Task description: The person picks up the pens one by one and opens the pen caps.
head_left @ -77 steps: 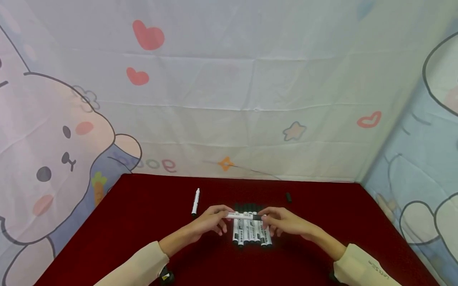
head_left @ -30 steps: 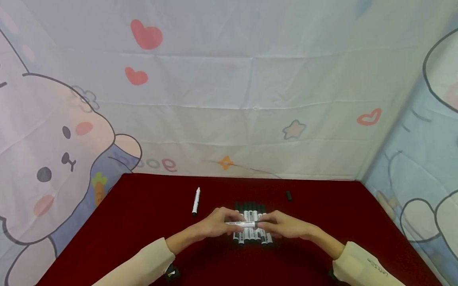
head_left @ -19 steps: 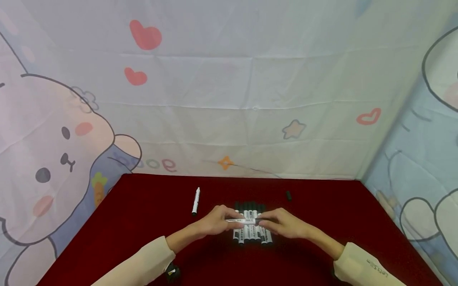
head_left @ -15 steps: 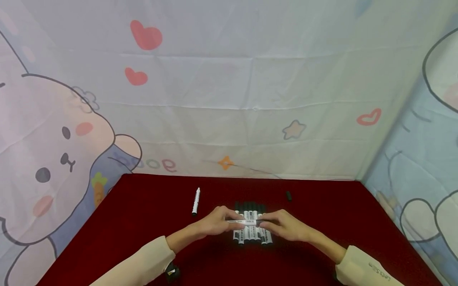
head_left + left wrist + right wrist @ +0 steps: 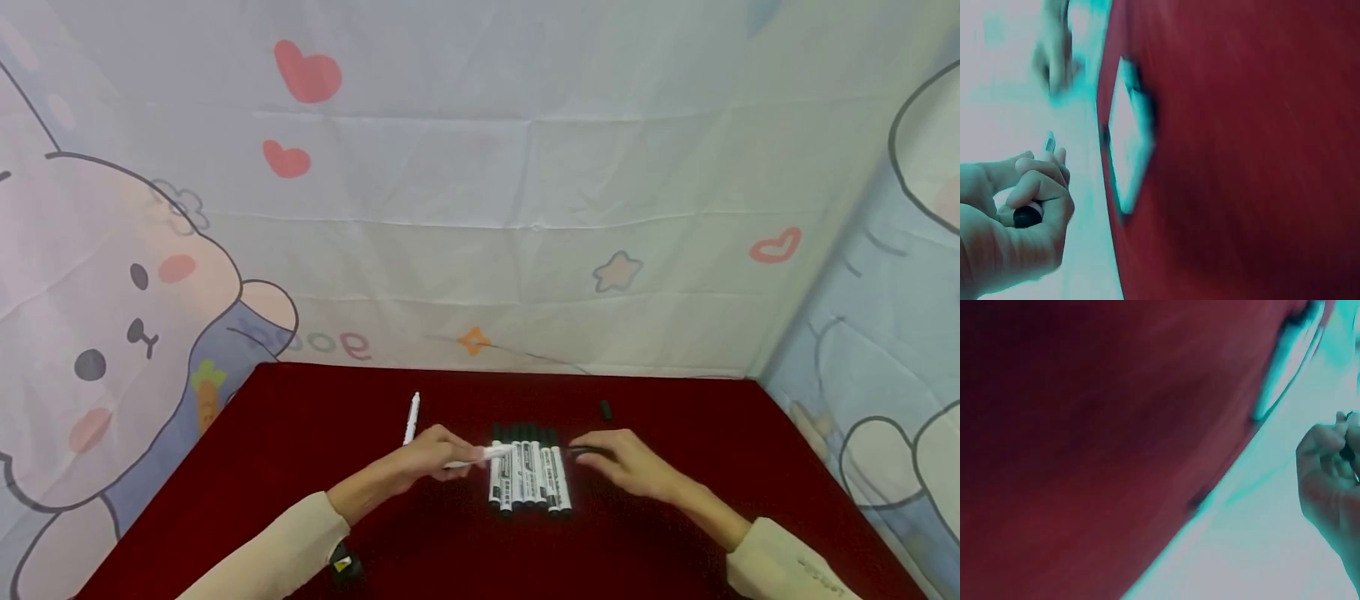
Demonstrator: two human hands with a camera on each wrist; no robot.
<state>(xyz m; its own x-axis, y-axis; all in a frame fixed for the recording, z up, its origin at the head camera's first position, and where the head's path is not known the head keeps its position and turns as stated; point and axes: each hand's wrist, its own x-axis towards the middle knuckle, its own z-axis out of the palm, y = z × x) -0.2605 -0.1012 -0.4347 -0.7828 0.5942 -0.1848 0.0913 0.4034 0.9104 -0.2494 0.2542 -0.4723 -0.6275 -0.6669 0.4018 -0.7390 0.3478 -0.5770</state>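
Left hand (image 5: 433, 454) had a slim white tubular marker (image 5: 501, 451) gripped, right hand (image 5: 630, 462) was pinching a small black tubular cap (image 5: 587, 450), the two pieces apart. Between both grips, a row of black-capped white markers (image 5: 528, 482) lay on the dark red table (image 5: 480, 550); another white marker (image 5: 412, 418) sat just past the left grip.

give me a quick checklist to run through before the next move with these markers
1. Left hand grips the held marker: ok.
2. Right hand has the black cap, apart from that marker: ok.
3. Held marker's tip undamaged: cannot tell, too blurred and small.
4. Near ends of the row of markers lined up: not ok, they sit unevenly.
5. Loose marker beyond the left hand capped: not ok, its tip is bare.
6. Loose cap lying apart from the right hand: ok.
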